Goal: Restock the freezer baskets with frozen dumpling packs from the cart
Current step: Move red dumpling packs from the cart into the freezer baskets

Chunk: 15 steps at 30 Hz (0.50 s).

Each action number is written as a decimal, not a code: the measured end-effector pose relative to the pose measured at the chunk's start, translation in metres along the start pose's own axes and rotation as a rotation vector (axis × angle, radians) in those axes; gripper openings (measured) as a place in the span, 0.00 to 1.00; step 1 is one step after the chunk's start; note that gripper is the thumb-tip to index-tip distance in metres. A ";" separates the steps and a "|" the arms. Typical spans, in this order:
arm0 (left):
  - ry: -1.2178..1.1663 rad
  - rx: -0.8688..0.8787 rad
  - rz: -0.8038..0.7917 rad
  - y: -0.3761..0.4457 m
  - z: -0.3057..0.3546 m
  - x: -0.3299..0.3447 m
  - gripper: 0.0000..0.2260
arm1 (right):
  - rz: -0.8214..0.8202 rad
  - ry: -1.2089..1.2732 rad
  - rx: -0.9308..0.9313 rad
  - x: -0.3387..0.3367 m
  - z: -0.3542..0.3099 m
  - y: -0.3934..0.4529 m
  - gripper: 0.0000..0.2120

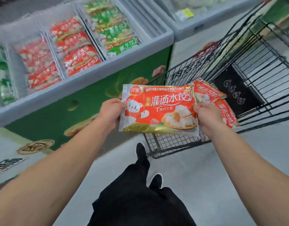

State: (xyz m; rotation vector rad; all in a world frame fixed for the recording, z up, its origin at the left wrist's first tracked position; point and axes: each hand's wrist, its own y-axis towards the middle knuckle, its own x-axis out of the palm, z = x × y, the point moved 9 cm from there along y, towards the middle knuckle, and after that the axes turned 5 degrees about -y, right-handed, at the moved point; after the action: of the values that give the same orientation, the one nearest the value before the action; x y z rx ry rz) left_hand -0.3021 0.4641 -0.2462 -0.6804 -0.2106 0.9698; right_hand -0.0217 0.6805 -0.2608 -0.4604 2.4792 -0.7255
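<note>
I hold a stack of red dumpling packs (pixel 160 108) flat in front of me, above the near end of the black wire cart (pixel 248 88). My left hand (pixel 112 111) grips the stack's left edge. My right hand (pixel 205 117) grips its right edge, where lower packs (pixel 209 92) fan out to the right. The open chest freezer (pixel 85 82) stands to the left. Its baskets hold rows of red packs (pixel 75 46) and green packs (pixel 112 30).
The freezer's green front panel (pixel 62 111) runs along my left, close to the cart. A second freezer (pixel 189 26) stands beyond the cart. My legs and black shoes (pixel 142 152) are on the grey floor beside the cart's near corner.
</note>
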 end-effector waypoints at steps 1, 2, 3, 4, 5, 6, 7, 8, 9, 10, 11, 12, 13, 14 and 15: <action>-0.013 0.022 0.024 -0.009 0.005 -0.013 0.10 | -0.018 -0.002 -0.009 0.006 -0.009 -0.007 0.10; -0.025 0.038 0.043 -0.017 0.010 -0.027 0.10 | -0.043 -0.006 -0.012 0.014 -0.017 -0.014 0.09; -0.036 0.043 0.055 -0.022 0.012 -0.036 0.08 | -0.060 -0.012 -0.024 0.020 -0.024 -0.018 0.07; -0.056 0.045 0.069 -0.027 0.016 -0.048 0.07 | -0.073 -0.034 -0.045 0.027 -0.035 -0.025 0.05; -0.082 0.046 0.086 -0.032 0.020 -0.062 0.06 | -0.083 -0.050 -0.069 0.038 -0.047 -0.032 0.05; -0.111 0.044 0.108 -0.035 0.023 -0.079 0.05 | -0.096 -0.062 -0.090 0.050 -0.060 -0.040 0.06; -0.137 0.047 0.129 -0.037 0.026 -0.095 0.05 | -0.112 -0.067 -0.114 0.063 -0.073 -0.046 0.06; -0.147 0.051 0.140 -0.036 0.028 -0.107 0.05 | -0.129 -0.071 -0.122 0.074 -0.083 -0.051 0.05; -0.156 0.055 0.153 -0.036 0.029 -0.119 0.06 | -0.143 -0.074 -0.125 0.086 -0.091 -0.055 0.05; -0.171 0.058 0.163 -0.033 0.031 -0.136 0.06 | -0.168 -0.088 -0.140 0.104 -0.101 -0.059 0.06; -0.184 0.062 0.170 -0.030 0.033 -0.146 0.06 | -0.186 -0.104 -0.163 0.116 -0.109 -0.062 0.07; -0.199 0.063 0.178 -0.026 0.034 -0.158 0.06 | -0.190 -0.124 -0.186 0.128 -0.119 -0.064 0.09; -0.221 0.062 0.194 -0.019 0.035 -0.173 0.05 | -0.194 -0.143 -0.208 0.145 -0.129 -0.066 0.11; -0.239 0.057 0.204 -0.010 0.037 -0.190 0.05 | -0.206 -0.162 -0.218 0.166 -0.140 -0.068 0.11; -0.243 0.050 0.208 -0.002 0.036 -0.200 0.04 | -0.213 -0.171 -0.228 0.180 -0.148 -0.069 0.11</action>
State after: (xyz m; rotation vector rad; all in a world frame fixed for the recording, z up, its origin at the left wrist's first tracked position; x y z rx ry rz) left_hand -0.4302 0.3158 -0.1910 -0.5449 -0.3324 1.2549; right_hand -0.2379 0.6045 -0.1816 -0.8445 2.3830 -0.4610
